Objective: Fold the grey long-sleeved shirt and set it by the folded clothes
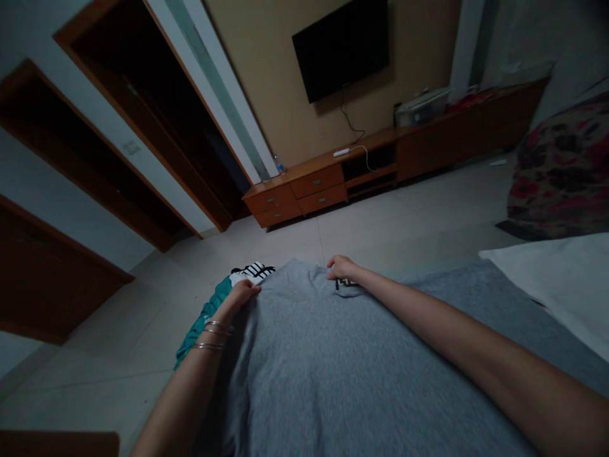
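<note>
A grey T-shirt (323,368) lies spread flat in front of me, with a small dark print near its far edge. My left hand (242,293) grips the shirt's far left corner, fingers curled over the cloth; thin bangles circle that wrist. My right hand (339,267) pinches the far edge of the shirt just above the print, fingers closed on the fabric. Beside my left hand lie a teal garment (205,317) and a black-and-white striped piece (254,271).
A white cloth (561,285) lies at the right, a floral bundle (561,171) beyond it. Across the tiled floor (404,216) stands a long low wooden cabinet (380,165) under a wall-mounted TV (342,47). Dark wooden doorways (143,114) line the left wall.
</note>
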Tool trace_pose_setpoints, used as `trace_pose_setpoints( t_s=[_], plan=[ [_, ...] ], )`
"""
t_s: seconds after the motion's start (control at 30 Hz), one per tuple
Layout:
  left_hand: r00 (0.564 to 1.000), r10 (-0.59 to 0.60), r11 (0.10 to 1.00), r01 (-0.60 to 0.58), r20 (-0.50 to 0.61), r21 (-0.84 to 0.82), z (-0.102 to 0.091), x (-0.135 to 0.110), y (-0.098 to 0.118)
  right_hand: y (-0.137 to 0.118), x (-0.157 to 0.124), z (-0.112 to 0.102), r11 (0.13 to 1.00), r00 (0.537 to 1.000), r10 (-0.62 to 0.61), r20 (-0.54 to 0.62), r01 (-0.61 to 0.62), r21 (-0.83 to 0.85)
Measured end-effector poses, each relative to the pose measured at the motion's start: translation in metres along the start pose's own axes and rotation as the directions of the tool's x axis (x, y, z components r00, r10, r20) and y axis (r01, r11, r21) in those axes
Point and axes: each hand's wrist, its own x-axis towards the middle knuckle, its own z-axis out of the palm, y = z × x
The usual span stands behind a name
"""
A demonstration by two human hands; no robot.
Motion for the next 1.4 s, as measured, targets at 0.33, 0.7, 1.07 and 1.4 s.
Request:
trace_pose_setpoints(
  t_s=[0.33, 0.7, 1.07, 1.4],
  plan=[
    [0.988, 0.061, 0.983, -0.034, -0.144, 0.179, 0.015, -0.009, 0.004, 0.013, -0.009, -0.008, 0.994, 0.989, -0.106, -0.099, 0.105, -0.015],
    [0.437, 0.897, 0.400, -0.870, 0.072, 0.289, 0.059, -0.090, 0.127, 0.152, -0.138, -0.171, 0.877, 0.938, -0.343, 0.041, 0.336, -0.344],
    [0.465, 0.815, 0.433, -0.885, 0.347, 0.169, 0.117, -0.058, 0.194, 0.238, -0.155, -0.219, 0.913, 0.992, -0.104, -0.065, 0.069, -0.402],
    [0.530, 0.748, 0.399, -0.840, 0.399, 0.368, 0.113, -0.057, 0.205, 0.239, -0.128, -0.200, 0.896, 0.995, 0.078, -0.063, -0.098, -0.432]
  ],
)
